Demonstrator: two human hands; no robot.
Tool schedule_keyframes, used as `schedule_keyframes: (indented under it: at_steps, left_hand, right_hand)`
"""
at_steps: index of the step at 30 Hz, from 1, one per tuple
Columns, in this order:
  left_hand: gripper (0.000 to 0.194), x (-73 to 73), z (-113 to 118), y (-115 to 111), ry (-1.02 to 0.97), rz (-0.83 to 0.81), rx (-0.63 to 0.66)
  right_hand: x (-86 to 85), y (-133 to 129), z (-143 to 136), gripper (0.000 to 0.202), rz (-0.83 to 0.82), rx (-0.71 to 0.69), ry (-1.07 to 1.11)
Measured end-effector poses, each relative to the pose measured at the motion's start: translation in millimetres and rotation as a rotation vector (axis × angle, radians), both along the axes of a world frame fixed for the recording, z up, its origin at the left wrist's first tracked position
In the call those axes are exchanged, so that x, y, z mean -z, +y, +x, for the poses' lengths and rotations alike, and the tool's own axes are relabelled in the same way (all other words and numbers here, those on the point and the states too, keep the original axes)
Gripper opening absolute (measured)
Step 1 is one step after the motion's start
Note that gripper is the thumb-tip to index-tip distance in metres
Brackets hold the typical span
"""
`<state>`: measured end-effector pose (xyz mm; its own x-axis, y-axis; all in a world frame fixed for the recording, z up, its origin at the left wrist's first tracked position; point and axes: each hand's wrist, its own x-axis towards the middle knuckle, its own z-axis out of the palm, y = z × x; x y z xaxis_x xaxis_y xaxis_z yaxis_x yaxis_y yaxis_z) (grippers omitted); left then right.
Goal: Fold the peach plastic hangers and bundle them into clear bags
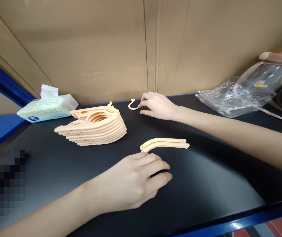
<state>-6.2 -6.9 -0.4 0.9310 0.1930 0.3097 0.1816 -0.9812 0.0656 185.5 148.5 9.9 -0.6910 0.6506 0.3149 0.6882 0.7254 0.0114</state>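
At the back of the black table, my right hand [157, 106] has its fingertips closed on one end of a small cream plastic hanger hook [133, 108]. My left hand [137, 179] is nearer the front, palm down with the fingers apart and nothing in them. Just beyond its knuckles lie two curved cream hanger arms [165, 143], side by side; their left ends are close to the hand. To the left sits a neat stack of folded cream plastic hangers [98, 128], with a hook end showing at the back of the stack.
A tissue pack [49, 107] stands at the back left by a blue frame post [5, 79]. On the right are a crumpled clear plastic bag [227, 97] and a clear bottle with a brown lid and strap [267, 74]. A cardboard wall [94, 49] closes off the back.
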Motion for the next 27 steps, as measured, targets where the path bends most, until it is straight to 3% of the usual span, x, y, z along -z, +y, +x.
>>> schedule_keyframes:
  at_steps: [6, 16, 23, 27]
  left_hand:
    - [0.026, 0.8, -0.2, 0.2, 0.002, -0.003, 0.003]
    - [0.024, 0.9, 0.2, 2.0, -0.007, -0.031, 0.006]
    - [0.022, 0.8, 0.7, 1.6, -0.005, 0.007, 0.002]
    - [0.024, 1.6, 1.0, 2.6, 0.002, 0.016, 0.012]
  right_hand:
    - [10.8, 16.9, -26.7, 0.027, 0.011, -0.007, 0.018]
    - [21.1, -12.3, 19.6, 0.038, -0.011, -0.076, 0.008]
    - [22.2, 4.6, -15.6, 0.044, -0.042, -0.091, 0.015]
    - [22.5, -5.2, -12.4, 0.04, -0.055, -0.106, 0.021]
